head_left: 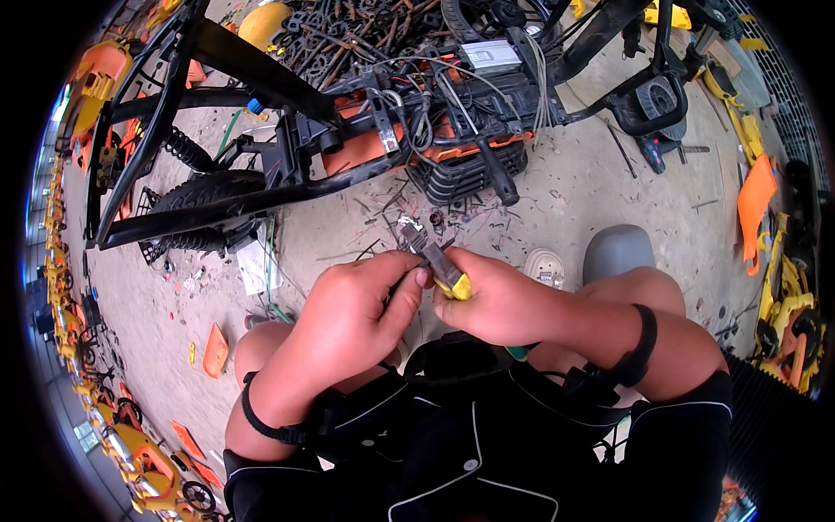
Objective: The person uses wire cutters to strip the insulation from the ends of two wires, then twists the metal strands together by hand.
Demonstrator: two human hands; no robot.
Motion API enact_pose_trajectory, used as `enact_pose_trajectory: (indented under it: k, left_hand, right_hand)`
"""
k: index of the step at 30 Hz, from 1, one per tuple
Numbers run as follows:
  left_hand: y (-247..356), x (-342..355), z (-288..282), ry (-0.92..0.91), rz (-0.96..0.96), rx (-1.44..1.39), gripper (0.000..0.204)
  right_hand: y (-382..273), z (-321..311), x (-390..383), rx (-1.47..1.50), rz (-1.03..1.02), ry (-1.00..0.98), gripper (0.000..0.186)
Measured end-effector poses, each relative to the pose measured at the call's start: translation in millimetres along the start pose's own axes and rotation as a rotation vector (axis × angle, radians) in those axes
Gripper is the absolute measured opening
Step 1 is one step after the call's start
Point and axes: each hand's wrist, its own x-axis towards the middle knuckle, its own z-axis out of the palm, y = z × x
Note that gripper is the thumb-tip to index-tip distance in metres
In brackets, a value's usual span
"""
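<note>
My right hand (pixel 496 296) is wrapped round a small tool with a grey body and a yellow end (pixel 445 261); its exact kind does not show. Beside it, my left hand (pixel 352 309) is closed, thumb and forefinger pinched against the tool's left side. Whatever the left fingers pinch is too small or hidden. A shiny, crumpled silver bit (pixel 408 228) shows at the tool's far end. Both hands are held close together above the concrete floor. Ahead of them stands a black vehicle frame (pixel 217 202) with exposed cables, and a black-handled screwdriver (pixel 497 172) rests across it.
Dark scraps and wire bits litter the floor (pixel 348 222) between me and the frame. A power drill (pixel 651 152) lies at the right. Rusty metal parts (pixel 348 39) are heaped behind the frame. An orange panel (pixel 216 351) lies at the left, and a grey rounded object (pixel 618 248) sits by my right knee.
</note>
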Motion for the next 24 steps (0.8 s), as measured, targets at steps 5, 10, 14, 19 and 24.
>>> enact_pose_trajectory:
  k: [5, 10, 14, 19, 24]
  left_hand:
    - [0, -3, -2, 0.007, 0.004, -0.023, 0.013]
    - [2, -4, -5, -0.008, -0.001, -0.028, 0.013]
    - [3, -5, -8, -0.015, 0.005, -0.026, 0.013]
    - [2, -7, -8, -0.007, 0.04, -0.036, 0.012]
    - [5, -8, -11, -0.012, 0.042, -0.036, 0.012]
  right_hand:
    - [1, 0, 1, 0.059, -0.056, -0.053, 0.045]
    - [-5, 1, -1, 0.014, -0.068, -0.028, 0.045]
    - [-2, 5, -1, 0.02, -0.123, 0.011, 0.042]
    - [-1, 8, -1, 0.011, -0.149, 0.045, 0.039]
    - [-4, 9, -3, -0.005, -0.148, 0.053, 0.037]
